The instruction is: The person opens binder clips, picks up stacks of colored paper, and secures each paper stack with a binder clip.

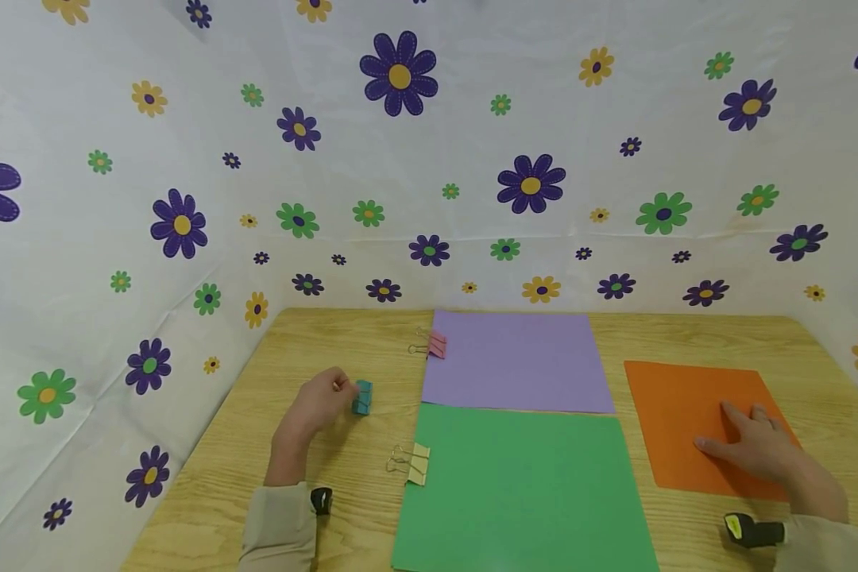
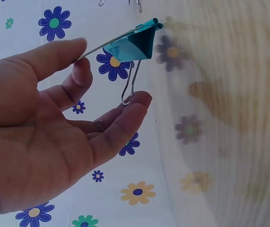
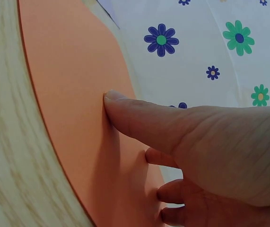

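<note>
Teal binder clip (image 1: 362, 399), head-view seven o'clock: one wire handle pinched by left hand (image 1: 320, 403), thumb to forefinger, its end hidden there. Orange sheet (image 1: 675, 417), four o'clock: partly covered by right hand (image 1: 761, 445), unclenched, thumb spread, its tip touching paper. Green sheet (image 1: 522, 488), five o'clock: lower edge mostly cut off.

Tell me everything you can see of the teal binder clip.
The teal binder clip has a shiny, wedge-shaped body that looks like metal, rolled edges close together, and two silvery wire handles. The left hand's grip pinches one handle between thumb and finger; the other handle angles away, its loop at or near another fingertip, contact unclear. In the left wrist view it tilts and clamps nothing. It is left of the purple sheet and green sheet; whether it touches the table is unclear.
</note>
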The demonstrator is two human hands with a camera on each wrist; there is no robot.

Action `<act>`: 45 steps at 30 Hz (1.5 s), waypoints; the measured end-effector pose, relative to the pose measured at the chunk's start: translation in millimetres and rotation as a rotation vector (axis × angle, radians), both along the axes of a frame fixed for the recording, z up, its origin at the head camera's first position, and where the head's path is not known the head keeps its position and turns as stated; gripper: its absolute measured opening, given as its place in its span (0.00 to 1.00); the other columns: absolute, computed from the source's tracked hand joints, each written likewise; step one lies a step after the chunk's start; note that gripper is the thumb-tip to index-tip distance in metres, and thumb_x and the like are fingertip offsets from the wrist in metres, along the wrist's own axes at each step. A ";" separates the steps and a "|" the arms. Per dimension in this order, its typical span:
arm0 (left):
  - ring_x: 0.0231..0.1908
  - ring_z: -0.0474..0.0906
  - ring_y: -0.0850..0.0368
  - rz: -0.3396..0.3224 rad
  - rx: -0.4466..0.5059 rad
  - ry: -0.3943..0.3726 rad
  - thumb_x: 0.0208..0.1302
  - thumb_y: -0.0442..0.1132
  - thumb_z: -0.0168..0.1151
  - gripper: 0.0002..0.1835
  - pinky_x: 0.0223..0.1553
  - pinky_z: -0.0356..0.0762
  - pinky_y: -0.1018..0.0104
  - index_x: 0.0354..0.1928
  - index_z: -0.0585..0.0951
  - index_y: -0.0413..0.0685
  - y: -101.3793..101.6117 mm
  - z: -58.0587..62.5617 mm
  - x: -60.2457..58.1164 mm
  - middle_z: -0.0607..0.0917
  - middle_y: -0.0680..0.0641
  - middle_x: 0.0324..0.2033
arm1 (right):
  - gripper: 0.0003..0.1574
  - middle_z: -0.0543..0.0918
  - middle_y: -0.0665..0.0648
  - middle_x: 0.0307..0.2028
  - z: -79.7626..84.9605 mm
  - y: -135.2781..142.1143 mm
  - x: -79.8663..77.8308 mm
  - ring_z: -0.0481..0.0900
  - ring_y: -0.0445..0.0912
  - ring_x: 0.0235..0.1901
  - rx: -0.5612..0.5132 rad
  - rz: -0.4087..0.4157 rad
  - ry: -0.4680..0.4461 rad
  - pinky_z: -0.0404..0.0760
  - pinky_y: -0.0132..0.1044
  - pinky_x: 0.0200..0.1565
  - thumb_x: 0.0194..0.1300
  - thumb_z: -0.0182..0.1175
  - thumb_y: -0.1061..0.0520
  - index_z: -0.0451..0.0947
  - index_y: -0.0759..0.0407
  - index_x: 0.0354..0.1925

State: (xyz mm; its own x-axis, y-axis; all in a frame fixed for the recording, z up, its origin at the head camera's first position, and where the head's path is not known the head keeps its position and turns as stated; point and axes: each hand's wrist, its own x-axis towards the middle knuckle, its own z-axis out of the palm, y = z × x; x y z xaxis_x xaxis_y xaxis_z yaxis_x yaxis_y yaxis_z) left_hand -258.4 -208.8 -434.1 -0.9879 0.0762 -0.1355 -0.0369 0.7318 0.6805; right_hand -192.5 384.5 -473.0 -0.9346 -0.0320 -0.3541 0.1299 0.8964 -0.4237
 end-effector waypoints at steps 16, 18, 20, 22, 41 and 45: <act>0.19 0.62 0.57 -0.033 -0.057 -0.002 0.71 0.40 0.58 0.11 0.22 0.63 0.66 0.31 0.72 0.43 3.0 2.7 2.6 0.69 0.50 0.21 | 0.66 0.40 0.97 0.58 -0.9 1.2 -0.7 0.42 0.88 0.57 -0.006 0.007 0.008 0.52 0.79 0.57 0.68 0.54 0.30 0.43 0.88 0.67; 0.19 0.62 0.57 -0.022 -0.061 0.003 0.71 0.41 0.58 0.12 0.22 0.63 0.66 0.31 0.73 0.43 3.7 2.9 2.6 0.68 0.50 0.20 | 0.67 0.40 0.97 0.58 -1.6 1.6 -0.9 0.42 0.88 0.57 -0.005 0.006 0.010 0.52 0.79 0.57 0.68 0.54 0.30 0.43 0.88 0.67; 0.20 0.63 0.57 -0.011 -0.063 0.008 0.72 0.42 0.57 0.12 0.22 0.63 0.66 0.32 0.73 0.42 4.2 3.2 2.3 0.69 0.50 0.21 | 0.67 0.40 0.97 0.58 -1.9 1.9 -1.0 0.42 0.88 0.57 -0.003 0.007 0.013 0.52 0.79 0.57 0.68 0.54 0.30 0.43 0.88 0.67; 0.20 0.64 0.57 -0.001 -0.068 0.013 0.72 0.43 0.57 0.13 0.22 0.64 0.65 0.32 0.73 0.41 4.1 2.9 1.6 0.69 0.49 0.21 | 0.66 0.40 0.97 0.58 -2.2 2.0 -1.2 0.42 0.88 0.57 -0.001 0.007 0.016 0.53 0.79 0.57 0.68 0.54 0.30 0.43 0.88 0.67; 0.27 0.68 0.55 0.105 0.036 0.070 0.71 0.45 0.59 0.13 0.25 0.68 0.65 0.41 0.74 0.40 4.2 7.0 -1.3 0.74 0.45 0.30 | 0.66 0.40 0.97 0.58 -2.5 1.8 -0.5 0.42 0.88 0.57 0.002 0.004 0.024 0.52 0.80 0.57 0.68 0.54 0.30 0.44 0.88 0.66; 0.28 0.69 0.53 0.127 0.075 0.083 0.72 0.46 0.57 0.14 0.26 0.68 0.64 0.42 0.74 0.39 3.3 5.5 -2.4 0.76 0.43 0.33 | 0.66 0.41 0.97 0.58 -2.5 1.6 -0.5 0.42 0.88 0.57 0.007 0.006 0.025 0.53 0.80 0.56 0.68 0.55 0.30 0.44 0.88 0.66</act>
